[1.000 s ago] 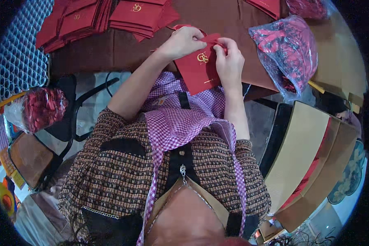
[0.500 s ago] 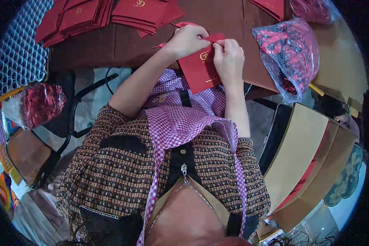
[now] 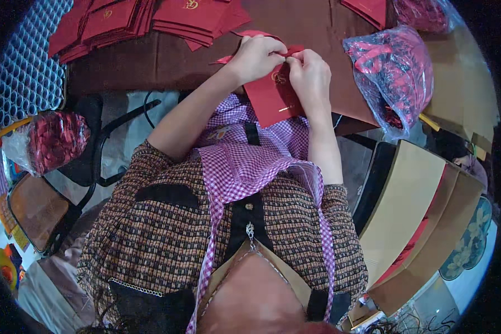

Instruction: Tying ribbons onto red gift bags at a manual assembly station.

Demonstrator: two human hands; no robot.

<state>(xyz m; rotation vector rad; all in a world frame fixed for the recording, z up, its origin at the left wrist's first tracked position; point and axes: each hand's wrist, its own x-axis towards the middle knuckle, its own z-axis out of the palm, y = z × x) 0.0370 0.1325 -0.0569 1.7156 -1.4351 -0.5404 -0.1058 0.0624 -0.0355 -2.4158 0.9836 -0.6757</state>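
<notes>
A flat red paper envelope point(image 3: 273, 103) with gold print hangs tilted over the near edge of the table. At its top edge, my left hand point(image 3: 255, 59) and my right hand point(image 3: 310, 77) meet with closed, pinching fingertips. Between the fingertips a small bit of red ribbon or folded paper point(image 3: 293, 50) shows; the exact grip is hidden. A red strip point(image 3: 272, 37) curves out behind my left hand, and another red end sticks out beside that wrist.
Stacks of red envelopes point(image 3: 192, 19) lie on the brown-covered table point(image 3: 133, 64) at the far left. A clear bag of red ribbons point(image 3: 392, 75) sits on the right. Cardboard boxes point(image 3: 406, 195) stand at the lower right; a wrapped red bundle point(image 3: 55, 142) is at the left.
My fingertips have shifted slightly at the envelope's top, and my right hand now covers more of the gold print. The envelope's lower end has swung slightly right.
</notes>
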